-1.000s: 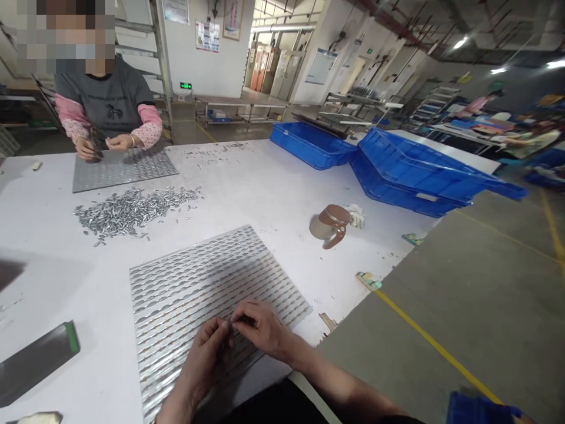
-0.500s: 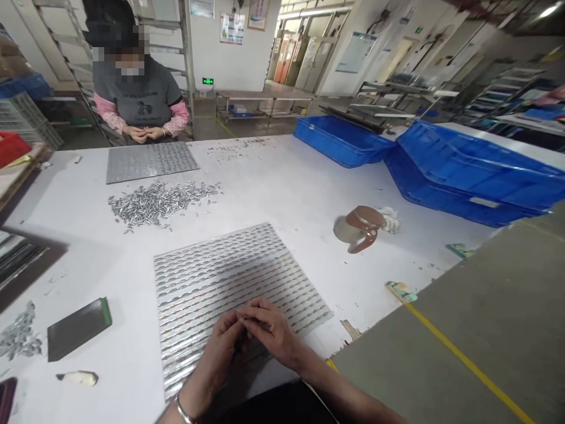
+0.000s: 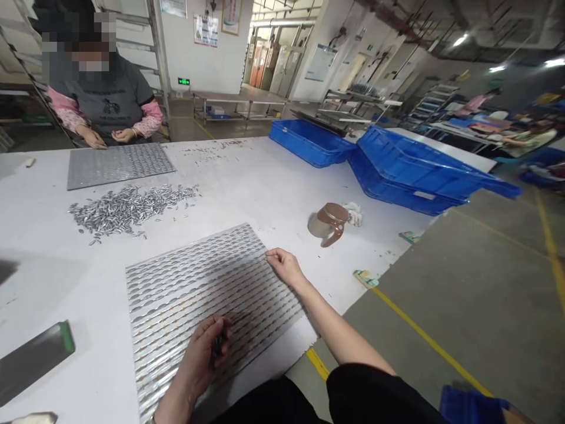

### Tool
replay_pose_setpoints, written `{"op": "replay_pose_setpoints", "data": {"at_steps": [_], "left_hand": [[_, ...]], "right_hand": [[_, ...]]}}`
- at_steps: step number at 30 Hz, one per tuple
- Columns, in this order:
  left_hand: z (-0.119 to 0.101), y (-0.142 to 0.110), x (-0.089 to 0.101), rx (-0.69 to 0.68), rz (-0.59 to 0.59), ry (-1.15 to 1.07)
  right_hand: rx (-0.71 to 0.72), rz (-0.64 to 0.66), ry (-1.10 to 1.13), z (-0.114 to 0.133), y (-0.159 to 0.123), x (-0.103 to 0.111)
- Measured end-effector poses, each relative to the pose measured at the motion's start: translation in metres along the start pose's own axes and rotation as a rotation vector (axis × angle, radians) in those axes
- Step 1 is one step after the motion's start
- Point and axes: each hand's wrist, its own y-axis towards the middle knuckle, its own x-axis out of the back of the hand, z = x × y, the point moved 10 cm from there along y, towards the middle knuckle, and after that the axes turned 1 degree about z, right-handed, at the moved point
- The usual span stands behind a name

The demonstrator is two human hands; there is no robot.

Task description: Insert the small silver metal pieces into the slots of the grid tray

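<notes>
A wide white table carries a ribbed metal sheet right in front of the person. Their right hand reaches to the sheet's far right edge, fingers pinched on it. The left hand rests on the sheet's near part, curled around a small dark piece. Beyond lies a heap of small metal parts.

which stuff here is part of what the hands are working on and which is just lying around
In use: metal sheet, left hand gripping a small dark tool, right hand at the sheet's edge.

Lying about: brown jug, blue crates, pile of metal pieces.
</notes>
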Motion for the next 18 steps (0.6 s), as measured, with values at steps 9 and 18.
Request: {"op": "replay_pose_setpoints", "data": {"at_steps": [9, 18], "left_hand": [[0.005, 0.001, 0.003, 0.020, 0.004, -0.009], [0.000, -0.001, 0.000, -0.006, 0.003, 0.025]], "right_hand": [[0.048, 0.025, -0.049, -0.003, 0.018, -0.016], [-0.068, -0.091, -0.097, 0.008, 0.014, 0.000]]}}
